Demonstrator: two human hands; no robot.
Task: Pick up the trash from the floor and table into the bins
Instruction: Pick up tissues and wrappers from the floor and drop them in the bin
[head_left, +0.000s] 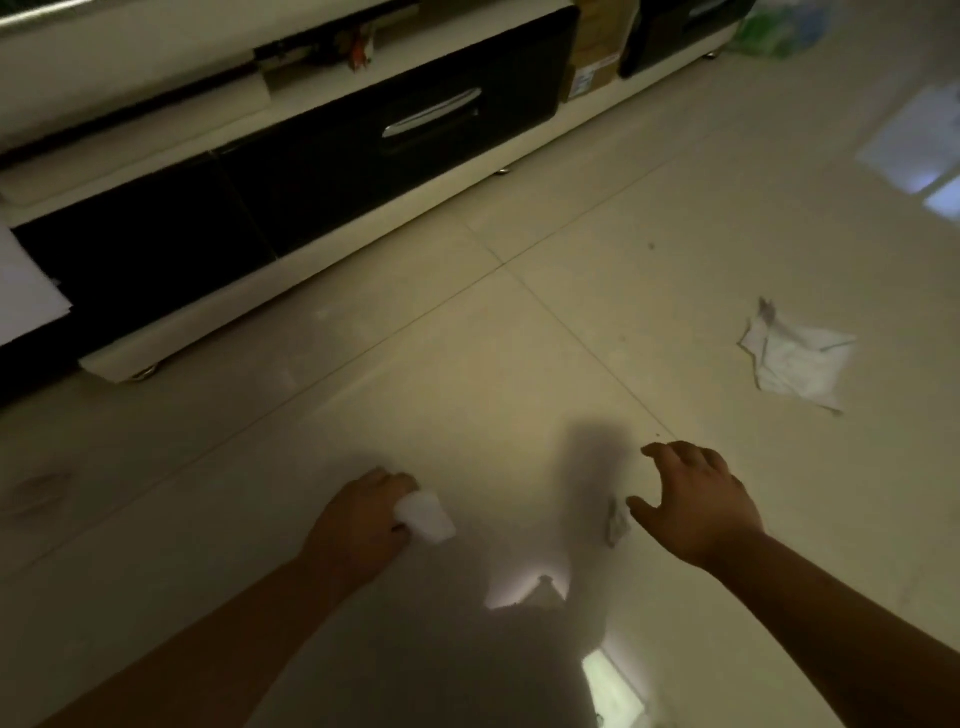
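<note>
My left hand is closed around a white cup-like piece of trash, held low over the pale tiled floor. My right hand hovers with fingers spread and holds nothing. Just left of its thumb a small grey scrap lies on the floor. A crumpled white paper rests on the tiles farther off to the right, well beyond my right hand. No bin is in view.
A low black-and-white cabinet with a silver drawer handle runs along the upper left. A cardboard box stands against it, and a green-and-white plastic bag sits at the top right.
</note>
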